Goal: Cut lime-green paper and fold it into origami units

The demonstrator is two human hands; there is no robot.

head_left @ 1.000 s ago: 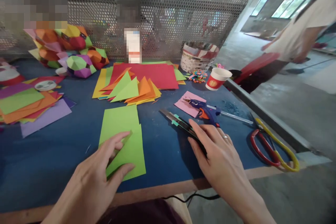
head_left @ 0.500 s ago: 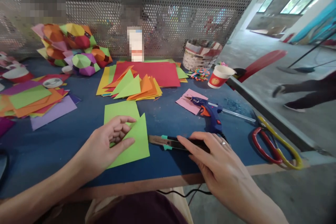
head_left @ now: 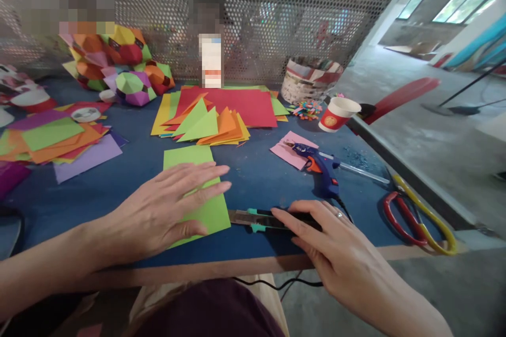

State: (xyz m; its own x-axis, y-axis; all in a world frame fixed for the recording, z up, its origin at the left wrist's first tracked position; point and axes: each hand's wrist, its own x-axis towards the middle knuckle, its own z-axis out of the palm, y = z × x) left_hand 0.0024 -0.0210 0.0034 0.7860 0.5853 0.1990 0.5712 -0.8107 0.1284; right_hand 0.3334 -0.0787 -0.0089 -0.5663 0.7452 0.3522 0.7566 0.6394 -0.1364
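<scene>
My left hand (head_left: 166, 208) lies over the green paper (head_left: 215, 213) near the table's front edge, its fingers stretched out and apart. More green paper shows beyond my fingers. To the right, my right hand (head_left: 336, 247) is closed around the dark handle of a utility knife (head_left: 259, 220). The knife lies low over the table, its blade pointing left at the green paper's right edge. A blue glue gun (head_left: 326, 176) rests beyond my right hand, its nozzle over a pink paper (head_left: 285, 150).
Red sheets (head_left: 245, 108) with folded green and orange pieces lie behind. Coloured papers (head_left: 55, 137) and faceted paper balls (head_left: 132, 88) are at the left. A paper cup (head_left: 339, 114), a woven basket (head_left: 308, 81) and scissors (head_left: 419, 216) stand or lie at the right.
My left hand has opened and flattened over the green paper, and the raised paper corner has come down. The view has shifted slightly; my right hand still holds the knife.
</scene>
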